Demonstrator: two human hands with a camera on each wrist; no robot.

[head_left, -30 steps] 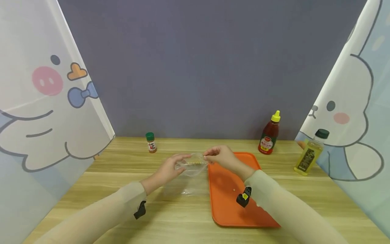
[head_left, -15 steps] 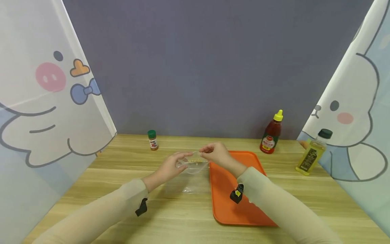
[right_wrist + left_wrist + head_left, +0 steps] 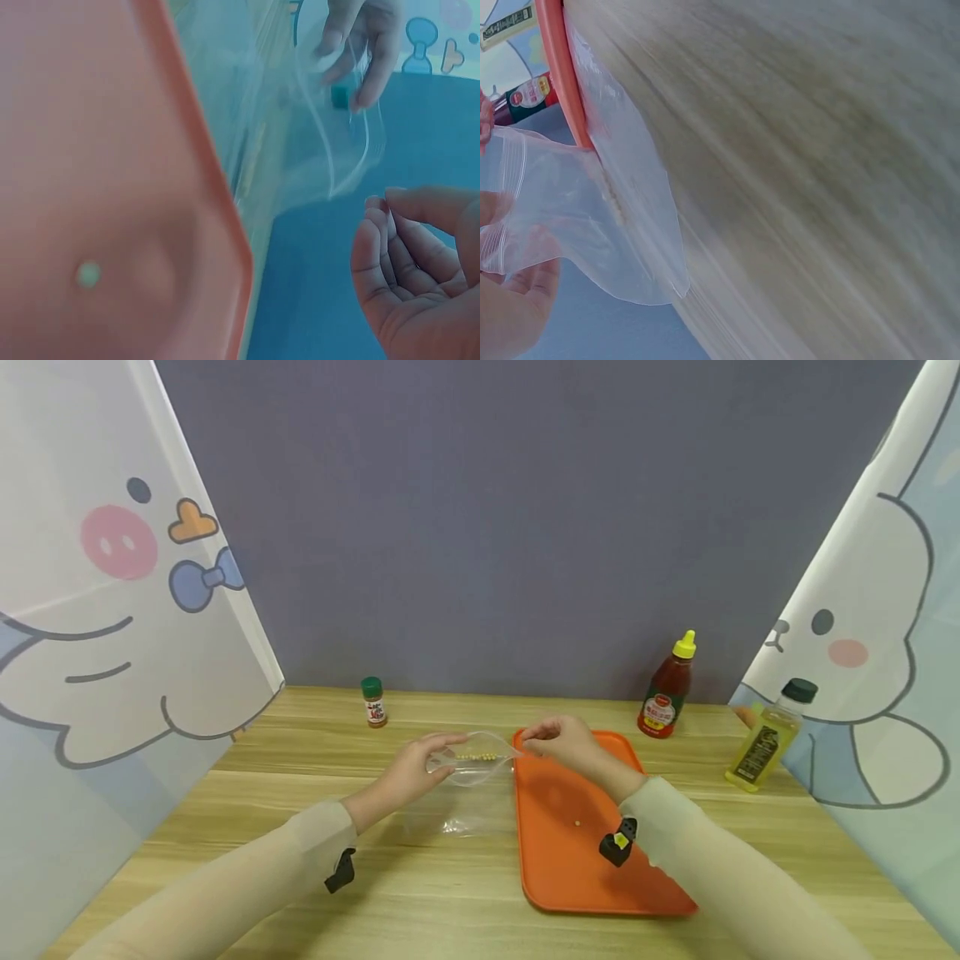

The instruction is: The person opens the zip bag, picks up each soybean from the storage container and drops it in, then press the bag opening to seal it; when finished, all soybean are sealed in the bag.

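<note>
My left hand [image 3: 416, 772] pinches the mouth of a clear zip bag [image 3: 562, 202], thumb on one side and fingers on the other, so the mouth gapes. Along the bottom of the bag lies a row of small yellow beads or kernels [image 3: 480, 757]. Beside the bag's right corner is my right hand [image 3: 427, 270], its fingers curled and the thumb tip against the index fingertip. Nothing shows between those fingertips, and in the right wrist view they are apart from the bag. One pale round bead [image 3: 88, 274] sits on the orange tray [image 3: 547, 860] below my right wrist.
At the back left stands a small green-capped spice jar [image 3: 373, 703]. A red sauce bottle [image 3: 666, 689] with a yellow tip is at the back right, near an oil bottle [image 3: 771, 737]. A grey wall [image 3: 480, 527] closes off the wooden table [image 3: 300, 735].
My right hand went over the bag's mouth, where a bead showed below the fingers half a second ago, and has since drawn back right. My left hand keeps its grip on the bag.
</note>
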